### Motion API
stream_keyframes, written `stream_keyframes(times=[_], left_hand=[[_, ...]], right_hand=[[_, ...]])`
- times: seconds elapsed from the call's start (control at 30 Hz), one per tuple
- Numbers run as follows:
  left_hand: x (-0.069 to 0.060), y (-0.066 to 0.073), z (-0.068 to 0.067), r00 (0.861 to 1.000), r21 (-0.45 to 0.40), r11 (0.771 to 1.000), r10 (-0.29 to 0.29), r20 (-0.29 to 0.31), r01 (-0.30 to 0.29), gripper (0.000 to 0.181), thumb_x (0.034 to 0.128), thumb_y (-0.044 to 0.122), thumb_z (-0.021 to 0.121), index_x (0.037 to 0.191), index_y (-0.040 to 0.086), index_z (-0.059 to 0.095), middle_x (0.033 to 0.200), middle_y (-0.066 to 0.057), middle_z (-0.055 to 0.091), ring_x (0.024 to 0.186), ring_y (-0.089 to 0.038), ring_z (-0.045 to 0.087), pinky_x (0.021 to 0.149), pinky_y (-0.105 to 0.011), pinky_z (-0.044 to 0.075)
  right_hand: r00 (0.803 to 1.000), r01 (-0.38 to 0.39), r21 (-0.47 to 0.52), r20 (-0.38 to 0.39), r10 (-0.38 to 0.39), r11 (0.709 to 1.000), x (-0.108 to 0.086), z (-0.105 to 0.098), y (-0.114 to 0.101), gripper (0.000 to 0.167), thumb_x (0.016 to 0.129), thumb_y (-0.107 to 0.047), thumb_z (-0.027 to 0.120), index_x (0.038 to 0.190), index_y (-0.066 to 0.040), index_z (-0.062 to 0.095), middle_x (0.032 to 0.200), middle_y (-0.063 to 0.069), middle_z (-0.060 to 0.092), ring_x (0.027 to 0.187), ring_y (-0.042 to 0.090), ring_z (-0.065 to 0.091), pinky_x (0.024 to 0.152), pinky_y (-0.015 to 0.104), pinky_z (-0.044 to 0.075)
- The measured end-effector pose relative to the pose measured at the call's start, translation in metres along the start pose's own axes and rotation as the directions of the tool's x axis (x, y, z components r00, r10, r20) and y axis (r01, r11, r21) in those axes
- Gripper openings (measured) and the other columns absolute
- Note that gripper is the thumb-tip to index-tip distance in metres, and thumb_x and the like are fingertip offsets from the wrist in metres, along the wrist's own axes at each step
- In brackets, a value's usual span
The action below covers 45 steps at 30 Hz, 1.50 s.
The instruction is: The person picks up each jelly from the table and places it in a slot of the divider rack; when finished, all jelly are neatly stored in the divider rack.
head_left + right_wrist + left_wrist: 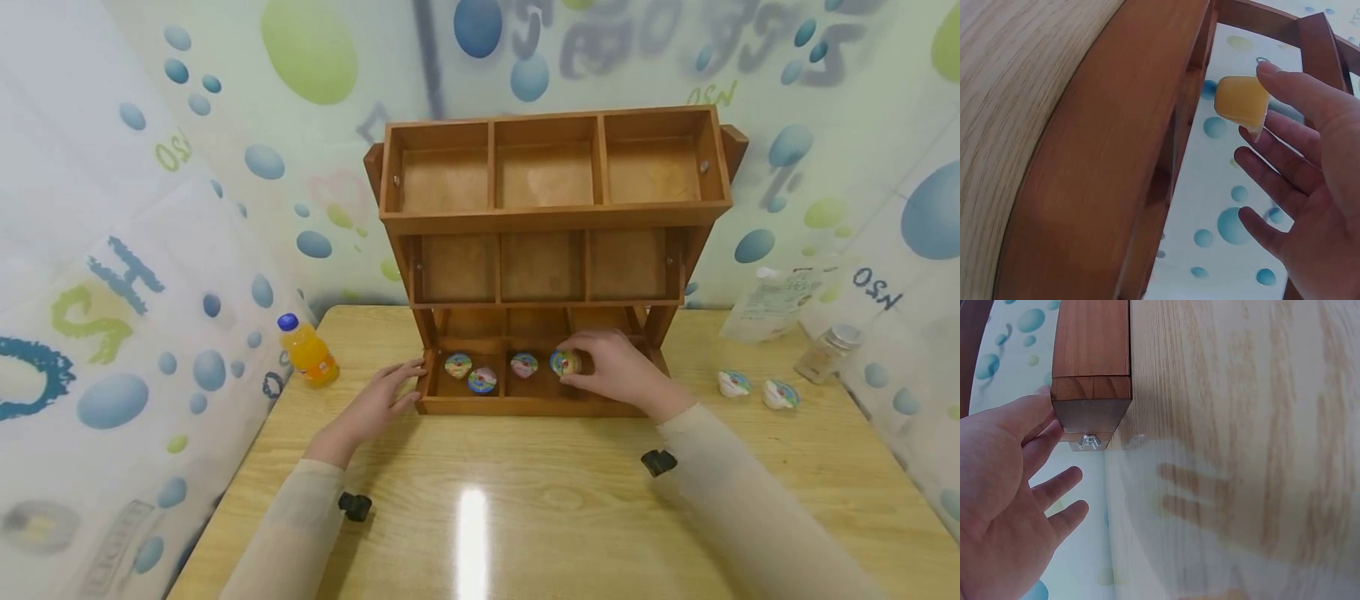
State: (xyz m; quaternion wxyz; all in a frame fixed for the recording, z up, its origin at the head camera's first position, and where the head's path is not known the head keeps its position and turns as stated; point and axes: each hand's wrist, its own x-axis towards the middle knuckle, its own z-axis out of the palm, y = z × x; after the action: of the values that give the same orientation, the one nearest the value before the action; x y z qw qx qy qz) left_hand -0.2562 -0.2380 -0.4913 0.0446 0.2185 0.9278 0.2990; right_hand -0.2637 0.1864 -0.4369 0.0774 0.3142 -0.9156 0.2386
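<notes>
A jelly cup (565, 362) is in the right hand (618, 368), grip clamped on it, at the bottom tier (525, 407) of the rack (697, 260). Three cups (482, 381) already lie there; two others (733, 383) are left near the right edge of the counter (405, 483). The left hand (375, 402), fingers apart, touches the tier's left end. Upper tiers (546, 265) seemingly limit overhead access.

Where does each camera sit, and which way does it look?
Head: on the head, looking forward and down at the shelf and table; left hand, right hand and sleeves show.
Left wrist: on that wrist, looking toward a corner of the shelf and the table; the left hand shows.
Right wrist: on that wrist, looking at the little yellow cup the right hand pinches; that hand shows.
Shared: head and right wrist both see that cup.
</notes>
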Motion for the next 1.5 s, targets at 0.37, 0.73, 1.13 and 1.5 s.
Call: stream_keyframes(times=[0.37, 0.73, 1.13, 1.5], left_hand=[[0.001, -0.002, -0.001, 1.0, 0.006, 1.0, 0.007, -0.001, -0.007, 0.048, 0.1085, 0.022, 0.056, 0.153, 0.008, 0.048, 0.168, -0.011, 0.035, 0.152, -0.043, 0.03, 0.12, -0.065, 0.031], [0.002, -0.002, -0.001, 1.0, 0.0, 1.0, 0.014, -0.003, -0.014, 0.048, 0.1084, 0.023, 0.056, 0.153, 0.009, 0.048, 0.168, -0.009, 0.034, 0.153, -0.043, 0.029, 0.12, -0.065, 0.032], [0.002, -0.003, -0.001, 1.0, 0.004, 1.0, 0.004, 0.007, -0.004, 0.048, 0.1083, 0.023, 0.056, 0.154, 0.009, 0.048, 0.168, -0.008, 0.034, 0.153, -0.043, 0.03, 0.12, -0.065, 0.032], [0.0, -0.001, 0.0, 1.0, -0.007, 1.0, -0.009, 0.005, 0.009, 0.047, 0.1083, 0.021, 0.056, 0.154, 0.01, 0.048, 0.168, -0.009, 0.034, 0.153, -0.043, 0.029, 0.119, -0.066, 0.032]], right_hand=[[0.999, 0.0, -0.003, 0.051, 0.0, 1.0, 0.013, 0.022, 0.012, 0.039, 0.082, -0.023, 0.089, 0.116, -0.007, 0.077, 0.109, 0.005, 0.076, 0.1, 0.024, 0.07, 0.093, 0.047, 0.056], [0.988, -0.058, -0.041, 0.138, 0.063, 0.997, 0.017, 0.032, 0.018, 0.041, 0.082, -0.025, 0.089, 0.119, -0.013, 0.077, 0.117, 0.003, 0.075, 0.115, 0.03, 0.067, 0.115, 0.069, 0.03], [0.98, -0.09, -0.037, 0.176, 0.095, 0.995, 0.018, 0.039, 0.024, 0.04, 0.083, -0.03, 0.088, 0.119, -0.017, 0.078, 0.12, 0.001, 0.077, 0.121, 0.031, 0.066, 0.118, 0.07, 0.022], [0.983, -0.096, -0.033, 0.152, 0.1, 0.995, 0.016, 0.036, 0.022, 0.041, 0.082, -0.028, 0.089, 0.119, -0.015, 0.077, 0.127, 0.005, 0.074, 0.134, 0.038, 0.057, 0.117, 0.071, 0.022]])
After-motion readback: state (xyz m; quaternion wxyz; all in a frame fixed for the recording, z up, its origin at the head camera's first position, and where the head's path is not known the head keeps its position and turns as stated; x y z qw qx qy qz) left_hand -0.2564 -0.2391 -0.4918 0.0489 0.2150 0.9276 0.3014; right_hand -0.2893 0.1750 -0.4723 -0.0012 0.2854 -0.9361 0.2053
